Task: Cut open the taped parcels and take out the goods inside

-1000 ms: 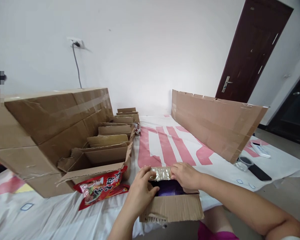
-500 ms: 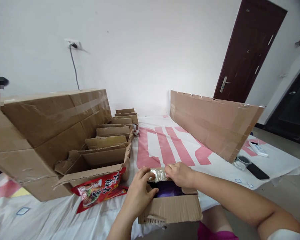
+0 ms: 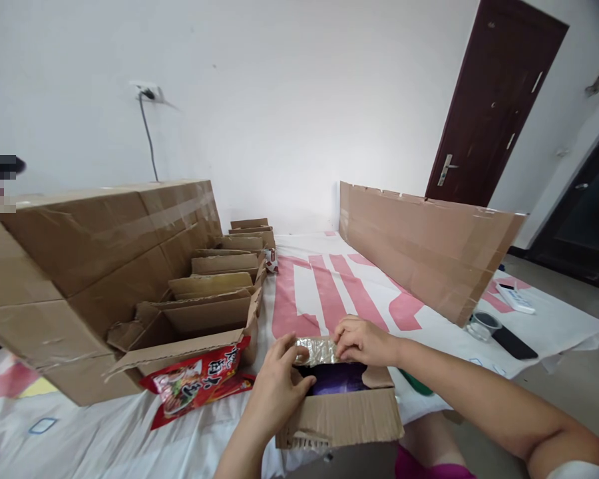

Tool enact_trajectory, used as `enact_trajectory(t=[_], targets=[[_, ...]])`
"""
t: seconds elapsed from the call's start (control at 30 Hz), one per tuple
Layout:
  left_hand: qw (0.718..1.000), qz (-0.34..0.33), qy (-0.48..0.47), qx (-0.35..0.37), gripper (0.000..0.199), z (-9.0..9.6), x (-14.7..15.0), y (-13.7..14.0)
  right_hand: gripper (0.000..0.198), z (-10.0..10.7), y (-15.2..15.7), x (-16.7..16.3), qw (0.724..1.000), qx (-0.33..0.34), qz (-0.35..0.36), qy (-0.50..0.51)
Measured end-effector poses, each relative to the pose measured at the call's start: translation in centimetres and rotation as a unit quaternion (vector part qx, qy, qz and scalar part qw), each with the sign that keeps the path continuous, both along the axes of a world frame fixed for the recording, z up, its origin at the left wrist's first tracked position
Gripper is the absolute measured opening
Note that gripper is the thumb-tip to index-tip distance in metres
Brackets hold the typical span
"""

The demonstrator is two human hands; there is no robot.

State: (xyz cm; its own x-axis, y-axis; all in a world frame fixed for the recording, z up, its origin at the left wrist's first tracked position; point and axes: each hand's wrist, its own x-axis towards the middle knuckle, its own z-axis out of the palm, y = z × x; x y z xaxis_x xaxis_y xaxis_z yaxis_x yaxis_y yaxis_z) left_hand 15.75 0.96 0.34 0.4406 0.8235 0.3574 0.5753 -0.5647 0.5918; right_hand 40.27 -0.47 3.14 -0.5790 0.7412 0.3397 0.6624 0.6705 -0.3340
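Note:
A small open cardboard box [image 3: 349, 418] stands at the near edge of the covered table, with something shiny and purple [image 3: 337, 379] inside. My left hand [image 3: 278, 382] grips the box's left side, thumb over the rim and fingers by the far flap. That flap [image 3: 317, 350] is covered with glossy clear tape. At the flap's right end, my right hand [image 3: 362, 340] has its fingertips curled together in a pinch; what lies between them is too small to make out. To the left, a red food packet [image 3: 194, 382] leans against a larger open carton [image 3: 190, 326].
Several open cartons [image 3: 219, 266] run back in a row beside a wall of taped boxes [image 3: 114, 253]. An upright cardboard panel [image 3: 424, 246] stands on the right. Beyond it lie a clear cup [image 3: 483, 326], a black phone [image 3: 515, 342] and a white device [image 3: 516, 298].
My right hand has lifted slightly off the flap, its fingers drawing together. More of the taped flap shows, and a green object appears under my right forearm. My left hand keeps its hold.

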Motion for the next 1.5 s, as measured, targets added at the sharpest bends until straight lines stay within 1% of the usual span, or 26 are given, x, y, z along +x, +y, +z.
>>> enact_trajectory(t=[0.1, 0.2, 0.3, 0.43, 0.57, 0.67, 0.83, 0.97, 1.1, 1.27, 1.33, 1.4, 1.5], targets=[[1.000, 0.003, 0.006, 0.002, 0.027, 0.0, 0.0, 0.0, 0.010, -0.3, 0.1, -0.6, 1.000, 0.013, 0.008, 0.003], [1.000, 0.001, -0.001, 0.009, 0.027, -0.1, -0.1, 0.0, 0.012, -0.1, 0.2, -0.8, 1.000, 0.006, 0.022, -0.018], [1.000, -0.001, -0.008, 0.008, 0.031, -0.1, -0.1, 0.0, 0.012, 0.2, 0.3, -0.8, 0.999, 0.016, 0.021, -0.040], [1.000, -0.006, -0.008, 0.010, 0.030, 0.0, 0.0, 0.0, 0.008, 0.4, 0.8, -1.2, 0.992, 0.057, 0.025, -0.112], [1.000, -0.010, -0.009, 0.004, 0.032, 0.0, 0.0, -0.1, 0.012, 0.8, 1.8, -2.1, 0.976, 0.098, 0.013, -0.196], [1.000, -0.015, -0.012, 0.000, 0.032, 0.0, -0.1, -0.2, 0.013, 1.1, 2.5, -2.7, 0.969, 0.095, 0.007, -0.227], [1.000, -0.023, -0.017, -0.004, 0.036, 0.2, 0.0, -0.3, 0.013, 1.4, 3.3, -3.6, 0.971, 0.055, -0.016, -0.232], [0.999, -0.032, -0.013, -0.016, 0.032, 0.4, -0.1, -0.3, 0.014, 1.5, 3.5, -3.9, 0.975, 0.032, -0.052, -0.214], [0.999, -0.039, -0.013, -0.017, 0.028, 0.4, -0.1, -0.3, 0.016, 1.4, 3.5, -4.4, 0.980, -0.005, -0.099, -0.171], [0.998, -0.052, -0.010, -0.022, 0.025, 0.4, -0.2, -0.3, 0.017, 1.3, 3.9, -4.8, 0.984, -0.079, -0.132, -0.090], [0.998, -0.047, -0.012, -0.026, 0.026, 0.4, -0.2, -0.3, 0.017, 1.3, 4.3, -4.4, 0.983, -0.125, -0.124, -0.051], [0.999, -0.044, -0.015, -0.027, 0.026, 0.3, -0.3, -0.3, 0.019, 1.3, 4.7, -3.6, 0.978, -0.183, -0.096, -0.015], [0.999, -0.041, -0.017, -0.027, 0.027, 0.3, -0.2, -0.3, 0.035, 1.2, 5.1, -1.8, 0.963, -0.265, -0.044, 0.028]])
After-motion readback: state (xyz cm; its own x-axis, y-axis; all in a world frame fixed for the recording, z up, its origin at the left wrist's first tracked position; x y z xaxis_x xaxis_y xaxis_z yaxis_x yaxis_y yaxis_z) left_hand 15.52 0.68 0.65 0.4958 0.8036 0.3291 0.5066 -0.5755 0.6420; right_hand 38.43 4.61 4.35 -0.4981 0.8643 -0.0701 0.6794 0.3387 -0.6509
